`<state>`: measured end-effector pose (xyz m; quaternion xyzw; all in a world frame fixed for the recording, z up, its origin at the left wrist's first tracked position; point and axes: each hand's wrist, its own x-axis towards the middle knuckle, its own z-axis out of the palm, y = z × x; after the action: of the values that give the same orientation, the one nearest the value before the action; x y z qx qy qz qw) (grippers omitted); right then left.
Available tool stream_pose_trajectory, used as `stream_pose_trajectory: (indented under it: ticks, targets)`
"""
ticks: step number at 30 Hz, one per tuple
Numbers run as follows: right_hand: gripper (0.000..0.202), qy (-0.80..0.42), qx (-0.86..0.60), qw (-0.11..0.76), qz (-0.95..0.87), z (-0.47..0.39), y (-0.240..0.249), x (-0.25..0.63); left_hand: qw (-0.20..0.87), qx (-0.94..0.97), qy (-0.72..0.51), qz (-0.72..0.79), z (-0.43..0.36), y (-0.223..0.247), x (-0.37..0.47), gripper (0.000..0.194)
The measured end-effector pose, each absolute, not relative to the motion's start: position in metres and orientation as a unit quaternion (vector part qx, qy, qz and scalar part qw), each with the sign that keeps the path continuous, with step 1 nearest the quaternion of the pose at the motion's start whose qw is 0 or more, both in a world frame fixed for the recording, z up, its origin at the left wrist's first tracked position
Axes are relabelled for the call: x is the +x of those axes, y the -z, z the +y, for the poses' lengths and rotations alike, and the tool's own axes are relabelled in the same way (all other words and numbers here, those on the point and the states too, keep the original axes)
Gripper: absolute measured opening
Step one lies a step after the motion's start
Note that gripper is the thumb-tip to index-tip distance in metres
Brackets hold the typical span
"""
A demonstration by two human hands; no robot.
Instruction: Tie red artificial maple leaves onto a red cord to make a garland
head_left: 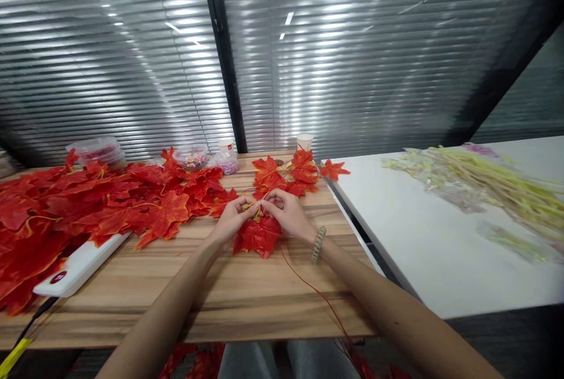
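At the near middle of the wood-grain counter point(211, 302), a red artificial maple leaf point(259, 239) lies beneath the fingers of both hands, its yellow stem point(257, 213) directed upward between them. The left hand point(235, 217) is narrowed to a pinch on the stem; the right hand point(288, 214), likewise narrowed, meets it with thumb and fingers at the red cord point(316, 289), which trails over the near edge. Exactly which strand each fingertip grips is too small to tell. The right wrist bears a beaded bracelet point(318, 244). Beyond the hands, a smaller leaf cluster point(305, 172) lies near a white paper cup point(305, 142). To the left, a large heap of red leaves point(165, 211) partly covers a white device point(86, 267) with a dark cable point(35, 317); clear containers point(97, 150) and a tub of coloured beads point(192, 157) stand behind. To the right, the white counter point(396, 232) carries yellow-green stems point(497, 182), some in clear plastic. Horizontal blinds point(352, 67) form the background.
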<state>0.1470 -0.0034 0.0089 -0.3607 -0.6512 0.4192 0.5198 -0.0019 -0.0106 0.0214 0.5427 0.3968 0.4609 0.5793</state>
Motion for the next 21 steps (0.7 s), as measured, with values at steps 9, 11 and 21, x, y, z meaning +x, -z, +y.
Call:
stream_pose_trajectory:
  ticks: [9, 11, 21]
  targets:
    - [0.013, -0.437, -0.348, 0.517, -0.648, -0.0035, -0.0099, 0.1466, 0.577, 0.54, -0.464, 0.401, -0.0115, -0.0232, 0.0004, 0.022]
    - [0.013, -0.44, -0.348, 0.517, -0.647, -0.0038, -0.0102, 0.1465, 0.575, 0.544, -0.463, 0.399, -0.011, -0.0228, 0.0003, 0.022]
    - [0.011, -0.427, -0.355, 0.511, -0.656, -0.0052, -0.0109, 0.1465, 0.585, 0.543, -0.458, 0.391, -0.0106, -0.0209, -0.0003, 0.021]
